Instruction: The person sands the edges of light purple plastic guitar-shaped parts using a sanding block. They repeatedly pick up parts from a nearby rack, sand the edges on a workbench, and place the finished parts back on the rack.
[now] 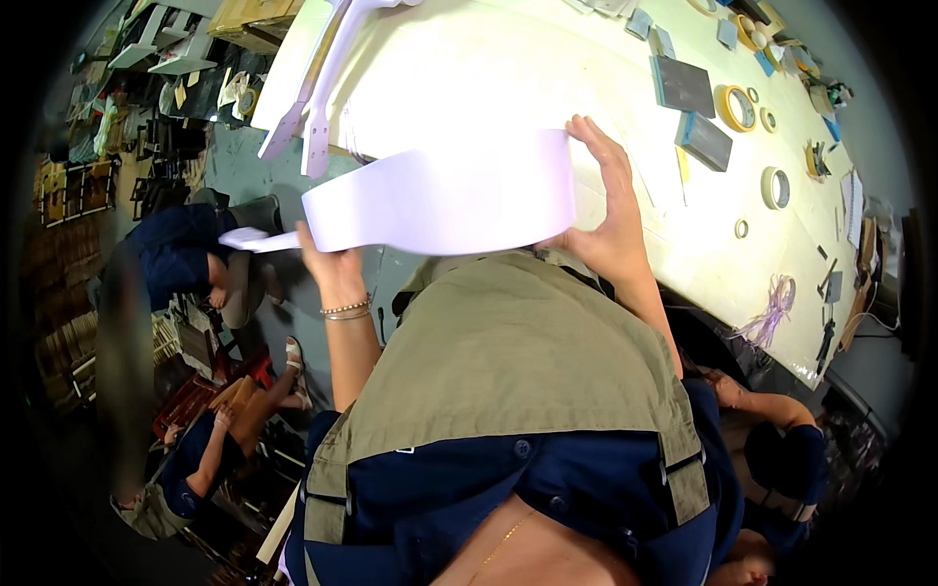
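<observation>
A pale lilac guitar (449, 195) is held on edge in front of my apron, its curved side turned up and its neck pointing left. My left hand (330, 272) is closed round it at the neck end of the body, with the fingertips partly hidden. At the rounded bottom end, my right hand (608, 190) clasps it, thumb below and fingers along the far edge. Beyond the guitar, two lilac headstocks (315, 146) with peg holes overhang the left edge of the pale worktable (469, 73).
Dark sanding blocks (705, 140), tape rolls (737, 107) and a bundle of purple strands (772, 311) lie on the table's right part. One seated person (200, 454) is at lower left, another person (176, 254) at left. A third (782, 439) is close behind on the right.
</observation>
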`<state>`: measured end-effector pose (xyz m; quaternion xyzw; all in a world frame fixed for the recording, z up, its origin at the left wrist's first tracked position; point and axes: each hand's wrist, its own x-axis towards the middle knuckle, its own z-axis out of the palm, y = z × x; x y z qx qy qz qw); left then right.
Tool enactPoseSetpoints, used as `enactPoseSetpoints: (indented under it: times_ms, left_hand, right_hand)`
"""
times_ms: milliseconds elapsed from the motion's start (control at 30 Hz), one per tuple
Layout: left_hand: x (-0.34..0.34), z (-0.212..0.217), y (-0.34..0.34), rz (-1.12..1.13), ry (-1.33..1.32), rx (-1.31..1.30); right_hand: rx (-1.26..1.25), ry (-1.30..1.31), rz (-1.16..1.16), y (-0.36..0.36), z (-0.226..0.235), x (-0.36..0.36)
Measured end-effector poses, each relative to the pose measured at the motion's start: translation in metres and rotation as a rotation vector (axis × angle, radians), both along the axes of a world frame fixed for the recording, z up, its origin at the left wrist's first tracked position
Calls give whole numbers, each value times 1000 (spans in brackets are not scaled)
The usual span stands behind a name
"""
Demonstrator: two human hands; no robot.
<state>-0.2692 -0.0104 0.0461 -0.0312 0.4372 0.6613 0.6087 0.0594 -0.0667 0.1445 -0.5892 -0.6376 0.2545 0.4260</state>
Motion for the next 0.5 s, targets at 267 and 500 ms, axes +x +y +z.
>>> enactPoseSetpoints:
  times_ms: [267, 500]
  left_hand:
    - [19, -48, -6, -251, -229, -34]
    - [15, -32, -17, -317, -116, -102]
  right_hand:
    - [-4, 375, 303, 7, 7, -22]
    - [275, -152, 113, 17, -5, -9]
